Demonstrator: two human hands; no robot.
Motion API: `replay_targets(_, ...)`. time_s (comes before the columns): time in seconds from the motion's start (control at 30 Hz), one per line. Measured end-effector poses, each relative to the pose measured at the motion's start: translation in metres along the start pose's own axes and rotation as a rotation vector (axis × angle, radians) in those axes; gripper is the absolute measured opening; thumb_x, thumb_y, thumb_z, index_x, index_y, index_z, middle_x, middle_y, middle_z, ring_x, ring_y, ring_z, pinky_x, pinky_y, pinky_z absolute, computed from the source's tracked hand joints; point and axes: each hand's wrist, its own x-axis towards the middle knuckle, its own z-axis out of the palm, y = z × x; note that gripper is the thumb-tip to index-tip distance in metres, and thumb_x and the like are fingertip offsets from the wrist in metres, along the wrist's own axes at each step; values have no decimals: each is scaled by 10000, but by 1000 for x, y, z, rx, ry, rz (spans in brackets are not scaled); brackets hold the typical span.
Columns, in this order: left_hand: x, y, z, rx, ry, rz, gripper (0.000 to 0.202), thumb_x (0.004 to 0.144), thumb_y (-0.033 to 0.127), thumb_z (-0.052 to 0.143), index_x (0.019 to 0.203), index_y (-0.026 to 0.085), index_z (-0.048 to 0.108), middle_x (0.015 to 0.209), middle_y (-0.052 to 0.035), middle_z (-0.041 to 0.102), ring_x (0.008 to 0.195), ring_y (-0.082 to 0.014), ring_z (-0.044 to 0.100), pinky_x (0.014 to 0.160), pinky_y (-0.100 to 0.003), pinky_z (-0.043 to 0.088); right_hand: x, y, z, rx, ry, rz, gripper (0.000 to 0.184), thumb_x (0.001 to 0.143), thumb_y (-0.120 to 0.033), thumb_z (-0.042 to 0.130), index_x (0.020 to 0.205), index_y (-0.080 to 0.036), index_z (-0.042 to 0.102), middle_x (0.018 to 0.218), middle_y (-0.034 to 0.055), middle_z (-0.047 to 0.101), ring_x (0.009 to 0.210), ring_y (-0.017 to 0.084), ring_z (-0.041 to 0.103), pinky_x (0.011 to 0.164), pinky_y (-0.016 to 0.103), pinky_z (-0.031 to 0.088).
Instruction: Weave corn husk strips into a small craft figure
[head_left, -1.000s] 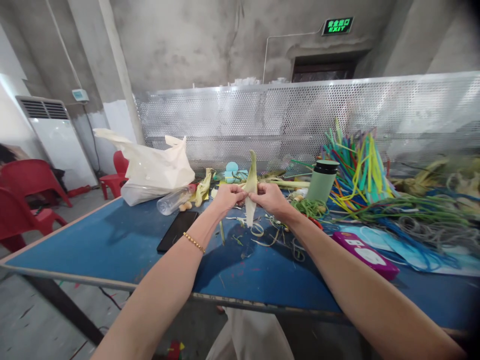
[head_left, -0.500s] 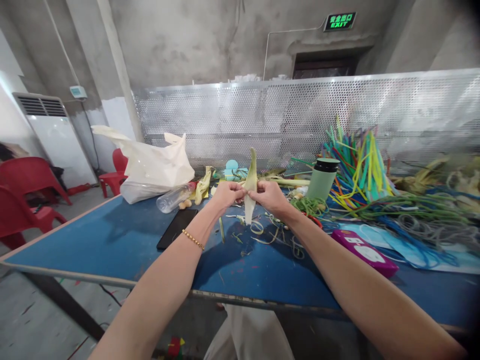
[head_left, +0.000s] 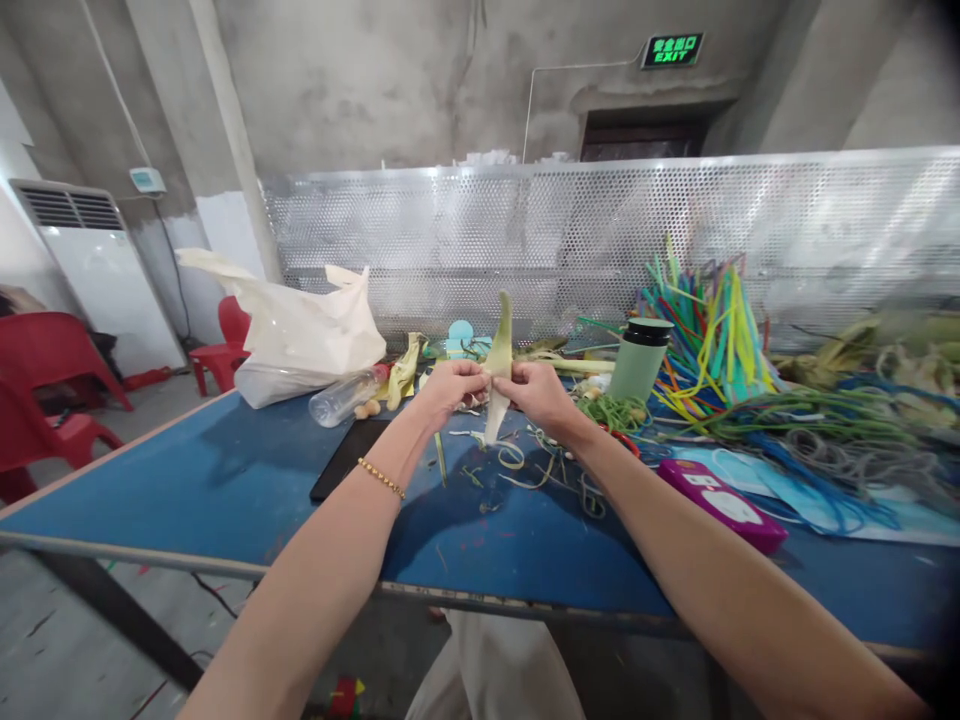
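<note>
Between my two hands stands a pale green, pointed strip that looks like a corn husk [head_left: 501, 335], its tip up and its whitish end hanging down. My left hand [head_left: 454, 388] pinches its left edge with thumb and fingers. From the other side my right hand [head_left: 541, 396] grips the right edge, its fingertips close to those of the left. Below them, thin pale strips and green scraps [head_left: 511, 457] lie scattered on the blue table [head_left: 480, 560]. A gold bead bracelet [head_left: 381, 478] is on my left wrist.
Left of my hands are a black phone [head_left: 341, 465], a plastic bottle [head_left: 346, 398] and a white bag [head_left: 307, 335]. To the right stand a green canister [head_left: 640, 365], colourful strips [head_left: 716, 335], tangled cords [head_left: 832, 430] and a purple box [head_left: 720, 505]. A perforated metal screen [head_left: 450, 240] rises behind.
The husk leans slightly differently, its upper part turned a little broader to view. Both hands keep their hold on it. The whole view has shifted slightly.
</note>
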Motion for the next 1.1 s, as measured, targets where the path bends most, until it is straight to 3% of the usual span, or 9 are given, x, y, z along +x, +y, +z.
replay_targets(0.2, 0, 1, 0, -158, -33, -26, 114, 682, 77, 652, 621, 122, 566, 526, -17, 561, 504, -88, 516, 516, -223, 322, -3, -10, -3, -38, 73, -14, 278, 753, -397, 580, 605, -162, 572, 537, -14, 513, 499, 108, 450, 472, 231, 360)
replay_targets(0.3, 0, 1, 1, -323, -73, -29, 113, 645, 97, 680, 662, 121, 571, 620, -20, 593, 535, -78, 523, 532, -222, 349, 0, -4, -3, -122, 186, -45, 245, 754, -365, 559, 615, -165, 590, 551, -4, 538, 522, 121, 468, 486, 236, 347)
replay_targets(0.4, 0, 0, 1, -407, -185, -16, 140, 650, 155, 698, 693, 123, 568, 782, -56, 659, 568, -79, 544, 531, -226, 368, 4, 5, -7, -191, 273, -18, 212, 743, -335, 541, 665, -161, 633, 572, 14, 576, 560, 144, 506, 514, 245, 365)
replay_targets(0.53, -2, -1, 4, -299, -228, -50, 157, 672, 198, 698, 695, 128, 560, 672, -41, 627, 516, -91, 541, 491, -232, 361, 4, 5, -9, -244, 282, -29, 236, 761, -349, 521, 657, -165, 626, 556, 13, 566, 550, 144, 501, 524, 248, 358)
replay_targets(0.67, -5, -1, 11, -60, -68, 6, 226, 767, 285, 682, 685, 152, 519, 508, 22, 534, 393, -57, 443, 428, -207, 306, -2, -7, -3, -353, 287, -98, 237, 764, -324, 519, 644, -157, 637, 556, 15, 569, 543, 135, 491, 554, 251, 351)
replay_targets(0.8, -8, 2, 11, 144, 47, 149, 238, 881, 358, 556, 800, 142, 615, 446, 22, 538, 339, -72, 421, 391, -204, 299, -3, -11, -1, -464, 310, -128, 212, 745, -268, 511, 646, -152, 659, 580, 29, 605, 554, 134, 503, 592, 253, 360)
replay_targets(0.93, -12, 10, 7, 91, -45, 205, 338, 901, 429, 518, 864, 125, 661, 471, -9, 587, 357, -85, 447, 399, -212, 314, 2, 0, -9, -538, 335, -56, 230, 748, -257, 501, 615, -156, 660, 564, 42, 613, 555, 146, 510, 591, 254, 364)
replay_targets(1.1, -15, 21, 1, -80, -107, 277, 386, 875, 474, 563, 950, 115, 682, 547, -35, 634, 422, -95, 494, 447, -226, 351, 12, 29, -36, -576, 384, 161, 224, 716, -191, 501, 578, -143, 672, 484, 50, 590, 563, 174, 575, 593, 253, 391)
